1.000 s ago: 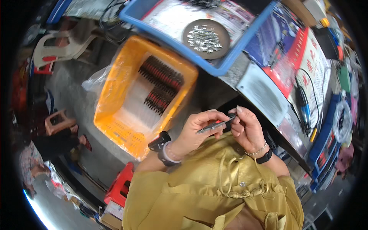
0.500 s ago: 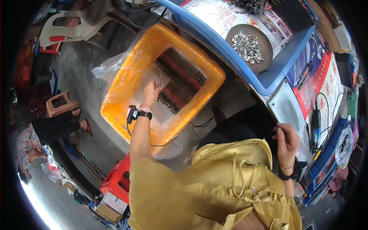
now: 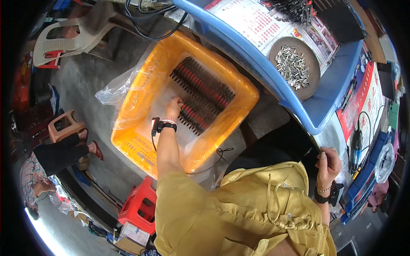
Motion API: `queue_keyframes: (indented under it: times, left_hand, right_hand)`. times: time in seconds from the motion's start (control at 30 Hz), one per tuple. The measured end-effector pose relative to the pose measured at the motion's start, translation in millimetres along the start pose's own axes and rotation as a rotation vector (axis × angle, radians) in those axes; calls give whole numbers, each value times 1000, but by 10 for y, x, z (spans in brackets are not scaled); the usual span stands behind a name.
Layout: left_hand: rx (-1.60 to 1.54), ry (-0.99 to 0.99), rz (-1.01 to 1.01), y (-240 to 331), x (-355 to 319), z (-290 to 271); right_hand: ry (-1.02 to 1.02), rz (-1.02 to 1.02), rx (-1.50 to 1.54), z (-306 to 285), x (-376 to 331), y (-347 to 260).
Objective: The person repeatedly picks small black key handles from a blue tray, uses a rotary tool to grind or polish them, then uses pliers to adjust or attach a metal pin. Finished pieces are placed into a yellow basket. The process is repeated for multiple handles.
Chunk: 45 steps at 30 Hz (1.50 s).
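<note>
Head view: the shorter row of black-and-red parts (image 3: 193, 116) lies in the orange crate (image 3: 133, 149), beside a longer row (image 3: 204, 83) along the crate's far right edge. Left hand (image 3: 173, 107): fingers bent together at the shorter row's left end; grip on a part cannot be determined. Blue tray (image 3: 294, 106): round dish (image 3: 315, 77) of small metal pieces (image 3: 293, 67) toward its near corner. Right hand (image 3: 328, 167): fingers curled, below that corner; any held item not discernible.
</note>
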<state>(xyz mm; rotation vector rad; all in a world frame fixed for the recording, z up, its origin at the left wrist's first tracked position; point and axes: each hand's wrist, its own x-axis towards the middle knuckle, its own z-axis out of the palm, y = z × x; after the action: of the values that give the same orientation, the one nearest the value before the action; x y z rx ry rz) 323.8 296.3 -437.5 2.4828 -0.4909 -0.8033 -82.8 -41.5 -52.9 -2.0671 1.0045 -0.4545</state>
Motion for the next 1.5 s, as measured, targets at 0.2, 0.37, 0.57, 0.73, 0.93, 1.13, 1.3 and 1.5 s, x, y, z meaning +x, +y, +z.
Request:
queue_keyframes:
  times: [0.2,0.37,0.57,0.73,0.93,1.13,1.3,1.5]
  left_hand:
    - [39,133,40,-5,-61,21]
    - [57,132,72,54,-93,7]
    - [167,139,138,208,-144,-111]
    - [-9,242,199,1009,-560,-556]
    - [-489,-385,418,3101,-1889,-1134]
    - [-377,-409,944,5093,-2512,-732]
    - [-226,104,915,6163,-1820,119]
    - [117,115,761,6427,-1311,462]
  right_hand:
    - [38,8,-7,26,-10,25]
    - [36,1,-44,28,-3,1]
    - [56,18,-38,50,16,-8]
    - [17,-33,-52,-4,38,-9]
    - [-115,-150,113,-158,121,-79]
    - [-37,-131,175,-733,-151,-41]
    - [510,31,-97,-1635,-530,466]
    - [779,314,-369,-2365,-862,1434]
